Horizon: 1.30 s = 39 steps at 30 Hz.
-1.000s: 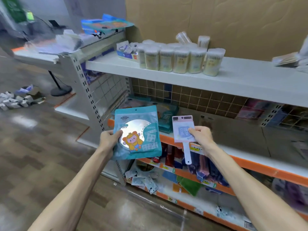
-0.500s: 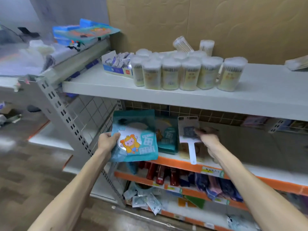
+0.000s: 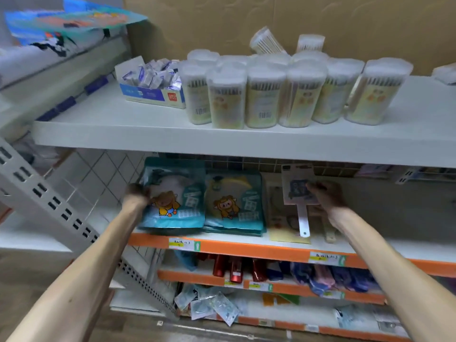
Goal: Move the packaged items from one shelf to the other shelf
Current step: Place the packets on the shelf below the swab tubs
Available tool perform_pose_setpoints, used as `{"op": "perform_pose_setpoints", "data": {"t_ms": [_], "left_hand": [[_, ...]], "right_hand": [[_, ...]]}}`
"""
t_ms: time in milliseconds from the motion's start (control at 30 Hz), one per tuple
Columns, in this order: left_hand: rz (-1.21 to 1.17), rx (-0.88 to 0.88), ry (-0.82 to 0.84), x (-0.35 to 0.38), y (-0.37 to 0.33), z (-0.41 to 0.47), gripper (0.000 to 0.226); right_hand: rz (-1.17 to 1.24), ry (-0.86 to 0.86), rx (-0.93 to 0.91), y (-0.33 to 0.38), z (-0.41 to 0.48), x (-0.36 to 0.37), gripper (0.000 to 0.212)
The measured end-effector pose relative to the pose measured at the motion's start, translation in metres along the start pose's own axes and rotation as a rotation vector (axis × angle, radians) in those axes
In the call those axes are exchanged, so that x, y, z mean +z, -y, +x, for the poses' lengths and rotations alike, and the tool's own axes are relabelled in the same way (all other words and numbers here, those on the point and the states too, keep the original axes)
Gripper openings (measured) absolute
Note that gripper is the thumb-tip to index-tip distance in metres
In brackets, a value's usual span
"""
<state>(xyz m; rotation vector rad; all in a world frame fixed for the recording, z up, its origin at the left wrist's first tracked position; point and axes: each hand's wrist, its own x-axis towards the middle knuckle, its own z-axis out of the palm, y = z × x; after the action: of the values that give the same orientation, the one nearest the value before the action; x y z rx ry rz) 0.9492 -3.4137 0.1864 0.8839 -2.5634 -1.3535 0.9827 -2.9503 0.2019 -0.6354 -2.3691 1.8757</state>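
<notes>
Brown cardboard backing (image 3: 246,16): fills the top of the frame behind the racking.

White upper shelf (image 3: 148,129): runs the full width across the middle of the frame.

Orange-lipped middle shelf (image 3: 271,253): below the white one, in shadow. It carries the task goods.

Grey perforated upright (image 3: 49,201): slants across the left of the frame.

Clear swab tubs (image 3: 266,95): a cluster standing upright at upper centre on the upper shelf, with two more behind them, one of those tilted.

Teal pouch (image 3: 172,198): cartoon animal print, at centre left over the middle shelf, just beside the stack. Its lower edge is at the shelf lip; whether it rests there cannot be told.

Stack of teal pouches (image 3: 234,203): same print, lying on the middle shelf at frame centre.

Carded item (image 3: 299,191): pale card with a white handle hanging down, at centre right, held above a flat yellowish pack (image 3: 283,218) on the middle shelf.

Left hand (image 3: 137,193): centre left, blurred, fingers curled round the teal pouch's left edge.

Right hand (image 3: 325,193): centre right, dark and blurred, pinching the carded item's right edge, thumb on the front.

Blue-and-white box (image 3: 153,92): open, full of sachets, on the upper shelf, touching the leftmost swab tub.

Red bottles (image 3: 234,267): lower centre, one shelf down.

Price label (image 3: 183,243): on the orange lip under the teal pouch.
</notes>
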Motion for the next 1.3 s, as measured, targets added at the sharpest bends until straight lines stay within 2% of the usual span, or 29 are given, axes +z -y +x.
{"op": "perform_pose_setpoints", "data": {"t_ms": [167, 300, 400, 533, 600, 667, 733, 867, 967, 1033, 1133, 1233, 1300], "left_hand": [[-0.034, 0.025, 0.062, 0.015, 0.003, 0.027, 0.017], [0.118, 0.064, 0.055, 0.034, 0.034, 0.080, 0.038], [0.249, 0.106, 0.013, 0.026, 0.005, 0.037, 0.028], [0.370, 0.160, -0.067, 0.033, -0.002, 0.020, 0.022], [0.467, 0.171, -0.103, 0.038, -0.008, 0.016, 0.031], [0.552, 0.241, -0.109, 0.043, -0.023, 0.002, 0.043], [0.580, 0.393, -0.048, 0.049, -0.043, -0.016, 0.047], [0.495, 0.717, 0.113, 0.068, -0.077, -0.034, 0.068], [0.504, 0.914, 0.227, 0.089, -0.088, -0.038, 0.063], [0.518, 0.929, 0.286, 0.100, -0.091, -0.046, 0.055], [0.497, 0.955, 0.277, 0.113, -0.097, -0.060, 0.045], [0.464, 1.015, 0.236, 0.122, -0.095, -0.069, 0.051], [0.463, 1.019, 0.209, 0.125, -0.088, -0.073, 0.052]], "right_hand": [[-0.012, -0.073, -0.015, -0.023, 0.009, 0.007, 0.020], [-0.029, -0.114, -0.051, -0.030, 0.013, 0.010, 0.019], [-0.015, -0.139, -0.057, -0.030, 0.015, 0.009, 0.009], [0.015, -0.148, -0.043, -0.028, 0.011, 0.000, 0.011], [0.026, -0.156, -0.019, -0.027, 0.010, -0.007, 0.012], [0.034, -0.165, 0.000, -0.024, 0.008, -0.016, 0.015], [0.037, -0.199, 0.012, -0.021, 0.008, -0.026, 0.015], [-0.009, -0.298, -0.001, -0.018, 0.012, -0.043, 0.010], [-0.059, -0.356, 0.014, -0.021, 0.016, -0.059, 0.010], [-0.100, -0.365, 0.009, -0.026, 0.024, -0.069, 0.014], [-0.148, -0.332, 0.031, -0.035, 0.034, -0.071, 0.011], [-0.128, -0.294, 0.068, -0.051, 0.048, -0.060, 0.017], [-0.156, -0.255, 0.057, -0.059, 0.055, -0.052, 0.011]]}}
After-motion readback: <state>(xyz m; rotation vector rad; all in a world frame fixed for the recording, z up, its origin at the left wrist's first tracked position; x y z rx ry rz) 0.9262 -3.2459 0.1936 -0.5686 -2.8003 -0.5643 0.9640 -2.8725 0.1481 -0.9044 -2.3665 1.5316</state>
